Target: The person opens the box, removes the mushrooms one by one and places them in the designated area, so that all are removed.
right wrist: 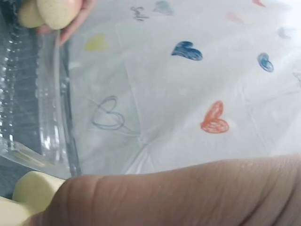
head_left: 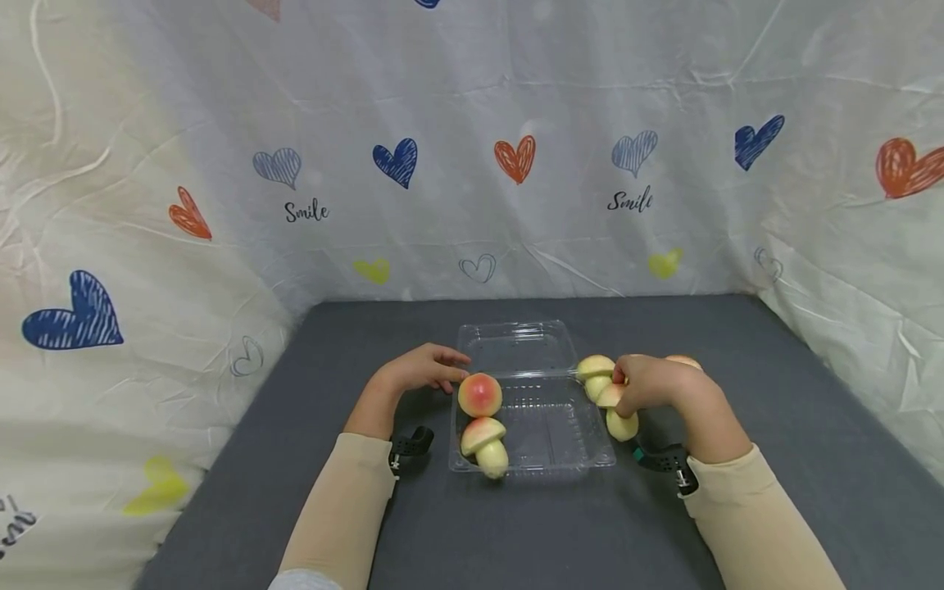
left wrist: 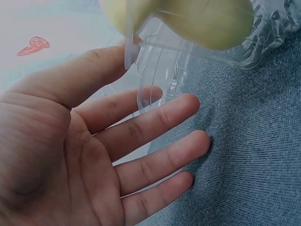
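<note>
A clear plastic clamshell box point(head_left: 546, 426) lies opened flat on the dark table, its lid point(head_left: 516, 348) toward the back. Along the box's left side are a round red-and-yellow piece point(head_left: 480, 395) and a mushroom point(head_left: 484, 434) with a reddish cap and pale yellow stem. My left hand point(head_left: 428, 369) touches the box's left edge by the hinge; in the left wrist view its fingers point(left wrist: 162, 115) are spread and nearly straight. Right of the box, my right hand point(head_left: 660, 385) pinches a mushroom point(head_left: 623, 426) between thumb and fingers. Another mushroom point(head_left: 594, 369) lies just behind it.
Behind the right hand a reddish rounded top point(head_left: 684, 360) shows, mostly hidden. The dark grey table point(head_left: 531, 533) meets a white sheet point(head_left: 457, 221) printed with hearts at its back and sides. Both wrists wear black straps.
</note>
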A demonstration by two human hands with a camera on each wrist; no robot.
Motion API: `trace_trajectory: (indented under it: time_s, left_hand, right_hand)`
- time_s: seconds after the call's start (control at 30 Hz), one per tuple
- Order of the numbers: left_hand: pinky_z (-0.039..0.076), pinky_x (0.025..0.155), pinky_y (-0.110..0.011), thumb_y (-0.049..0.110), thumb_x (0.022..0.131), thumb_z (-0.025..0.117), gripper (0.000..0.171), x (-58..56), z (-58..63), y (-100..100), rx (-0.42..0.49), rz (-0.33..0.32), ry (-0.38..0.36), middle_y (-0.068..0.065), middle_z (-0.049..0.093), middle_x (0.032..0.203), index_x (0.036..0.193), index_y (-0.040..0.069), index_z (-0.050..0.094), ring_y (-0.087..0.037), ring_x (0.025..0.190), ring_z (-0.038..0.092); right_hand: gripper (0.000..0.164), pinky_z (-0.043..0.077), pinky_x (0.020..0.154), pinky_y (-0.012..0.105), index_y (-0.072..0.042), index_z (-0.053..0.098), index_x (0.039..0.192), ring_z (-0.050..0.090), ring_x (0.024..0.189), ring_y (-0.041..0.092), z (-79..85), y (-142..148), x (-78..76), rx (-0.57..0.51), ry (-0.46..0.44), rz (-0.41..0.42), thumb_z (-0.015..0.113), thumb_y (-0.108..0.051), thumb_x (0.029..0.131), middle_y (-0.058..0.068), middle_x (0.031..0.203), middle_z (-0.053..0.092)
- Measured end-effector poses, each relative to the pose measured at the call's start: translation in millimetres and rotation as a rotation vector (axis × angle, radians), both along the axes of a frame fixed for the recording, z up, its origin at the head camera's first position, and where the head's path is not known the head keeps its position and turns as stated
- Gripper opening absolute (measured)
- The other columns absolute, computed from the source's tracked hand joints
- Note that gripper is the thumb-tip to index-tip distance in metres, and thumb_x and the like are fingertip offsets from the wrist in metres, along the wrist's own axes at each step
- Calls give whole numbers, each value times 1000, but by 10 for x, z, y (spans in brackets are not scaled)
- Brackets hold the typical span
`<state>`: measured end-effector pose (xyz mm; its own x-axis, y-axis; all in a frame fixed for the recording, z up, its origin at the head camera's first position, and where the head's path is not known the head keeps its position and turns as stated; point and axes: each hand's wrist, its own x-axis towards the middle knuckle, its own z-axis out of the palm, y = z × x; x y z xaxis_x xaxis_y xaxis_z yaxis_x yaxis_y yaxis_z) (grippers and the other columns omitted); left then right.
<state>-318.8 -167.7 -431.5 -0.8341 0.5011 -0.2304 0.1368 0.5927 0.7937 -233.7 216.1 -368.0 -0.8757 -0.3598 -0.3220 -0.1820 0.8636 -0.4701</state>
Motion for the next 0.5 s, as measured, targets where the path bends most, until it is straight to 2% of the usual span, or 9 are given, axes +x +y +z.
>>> trace_trajectory:
  time_s: [0.13,0.33,0.5]
  left_hand:
    - [52,89,-41,34,99,70,54,-2,-13,-3,7,1,0,-4,69,121,145,8,59,-22,90,69]
    - [52,90,-42,35,99,71,55,-4,-24,-2,12,0,-6,-4,70,118,146,8,59,-23,90,69]
    - [52,91,-43,35,98,71,56,-16,-24,-1,5,4,-1,-3,70,120,145,8,59,-22,91,69]
  right_hand:
    - [32,42,67,34,1,59,102,48,77,21,-42,-82,-13,49,13,24,68,-3,72,7,91,54]
    - [31,42,63,34,0,60,99,49,73,21,-97,-160,-17,110,37,26,71,-4,71,7,88,55]
    - [34,43,62,34,-1,58,100,52,71,20,-95,-182,-2,103,38,2,75,-5,70,6,86,55]
